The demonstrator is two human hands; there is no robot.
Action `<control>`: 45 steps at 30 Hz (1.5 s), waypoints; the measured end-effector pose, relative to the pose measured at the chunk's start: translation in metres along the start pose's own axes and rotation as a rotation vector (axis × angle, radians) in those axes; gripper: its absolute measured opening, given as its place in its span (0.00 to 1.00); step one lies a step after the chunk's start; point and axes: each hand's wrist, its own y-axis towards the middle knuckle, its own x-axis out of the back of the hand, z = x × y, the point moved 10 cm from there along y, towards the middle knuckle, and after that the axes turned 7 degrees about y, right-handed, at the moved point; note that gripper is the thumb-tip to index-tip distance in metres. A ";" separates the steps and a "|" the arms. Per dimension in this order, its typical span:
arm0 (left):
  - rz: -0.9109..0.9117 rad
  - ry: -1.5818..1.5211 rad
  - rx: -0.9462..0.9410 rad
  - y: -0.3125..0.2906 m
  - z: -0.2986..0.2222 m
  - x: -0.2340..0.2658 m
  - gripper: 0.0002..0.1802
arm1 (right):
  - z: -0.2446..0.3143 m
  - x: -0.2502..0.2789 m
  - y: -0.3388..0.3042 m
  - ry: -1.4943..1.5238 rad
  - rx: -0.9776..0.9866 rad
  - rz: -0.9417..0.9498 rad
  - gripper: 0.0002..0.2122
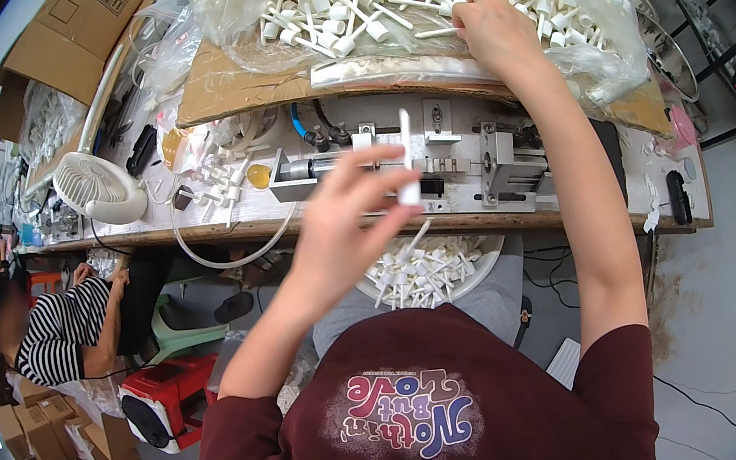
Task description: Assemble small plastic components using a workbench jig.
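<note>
In front of the bench my left hand (357,210) pinches a white plastic cap with a long stem (408,162), held upright with the stem pointing up. My right hand (499,32) reaches to the far side, over a big heap of the same white stemmed caps (346,15) lying in clear plastic. Its fingers are bent together at the end of one white stem (435,32); they partly hide what they grip. Below my left hand, a white basin (484,263) on my lap holds more stemmed caps (423,271).
A metal clamping fixture (494,168) stands on the bench under a cardboard sheet (247,86). To the left are a small white fan (99,188), loose caps (224,186) and a cardboard box (78,20). A person in a striped shirt (72,330) sits at the lower left.
</note>
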 end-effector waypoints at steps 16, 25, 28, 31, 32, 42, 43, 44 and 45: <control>0.024 0.600 -0.200 -0.025 0.025 -0.079 0.15 | 0.031 0.028 -0.044 0.623 -0.028 0.172 0.12; 0.095 0.455 -0.107 -0.016 0.026 -0.066 0.15 | 0.073 0.069 -0.129 0.974 -0.040 -0.025 0.11; 0.033 0.226 -0.021 0.009 0.026 -0.031 0.16 | 0.083 0.064 -0.169 0.760 0.040 -0.156 0.11; -0.247 0.309 -0.119 0.054 0.015 0.020 0.14 | 0.097 0.043 -0.194 0.616 0.073 -0.131 0.11; -0.245 0.428 -0.027 0.071 0.010 0.028 0.13 | 0.101 0.037 -0.199 0.553 0.084 -0.113 0.11; -0.250 0.922 -0.087 0.158 0.067 0.013 0.20 | 0.133 0.006 -0.179 0.242 0.149 -0.032 0.08; -0.252 0.893 -0.108 0.158 0.068 0.013 0.20 | 0.133 0.005 -0.179 0.240 0.145 -0.018 0.08; -0.255 0.867 -0.127 0.156 0.069 0.014 0.19 | 0.134 0.004 -0.179 0.239 0.143 -0.004 0.08; -0.251 0.832 -0.151 0.155 0.063 0.013 0.18 | 0.133 0.002 -0.179 0.235 0.131 0.014 0.08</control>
